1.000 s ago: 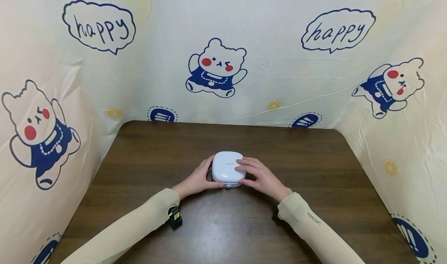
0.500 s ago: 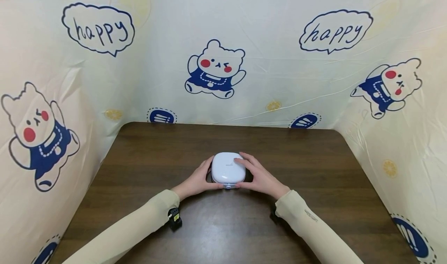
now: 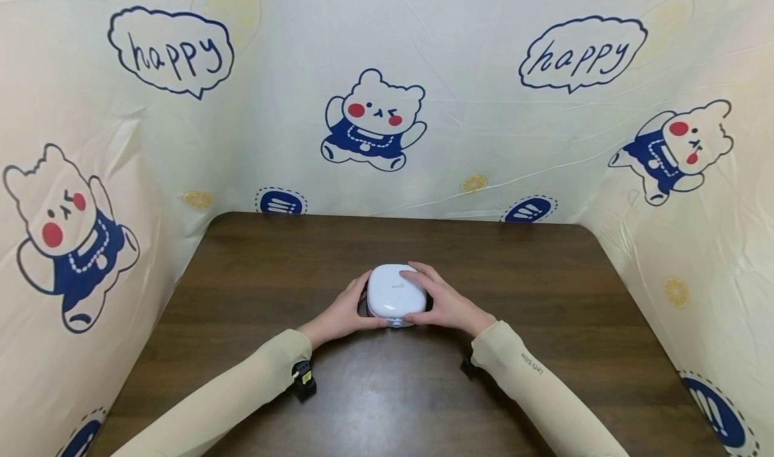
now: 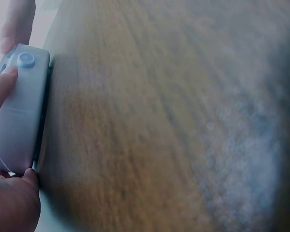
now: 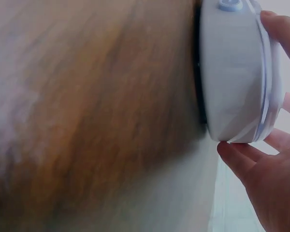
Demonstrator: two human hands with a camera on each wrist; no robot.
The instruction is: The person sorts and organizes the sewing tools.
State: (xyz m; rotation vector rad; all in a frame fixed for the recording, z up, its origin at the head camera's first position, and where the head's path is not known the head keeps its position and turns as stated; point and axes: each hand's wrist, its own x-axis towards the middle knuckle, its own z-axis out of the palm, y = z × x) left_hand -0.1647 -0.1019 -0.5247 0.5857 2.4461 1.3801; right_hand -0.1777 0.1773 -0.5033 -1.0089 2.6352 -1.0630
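A glossy white box (image 3: 394,296) with rounded corners and a lid sits on the brown table in the head view. Small lettering marks its top. My left hand (image 3: 340,312) grips its left side, thumb along the front and fingers partly hidden behind. On the opposite side my right hand (image 3: 452,304) holds it, thumb at the front and fingers over the top right and back edge. In the left wrist view, a round pale-blue button (image 4: 25,59) shows on the box's front, near the left thumb. The right thumb (image 5: 279,26) lies along the lid seam in the right wrist view.
The dark wood-grain table (image 3: 387,390) spreads around the box. A pale printed cloth (image 3: 459,148) with bears and lettering hangs behind it and along both sides. A small black device (image 3: 304,380) is strapped at the left sleeve's cuff.
My right hand has shifted left and spread around the box; its fingers slid from the lid's top toward the back edge and its thumb came to the front. The left hand stays in place.
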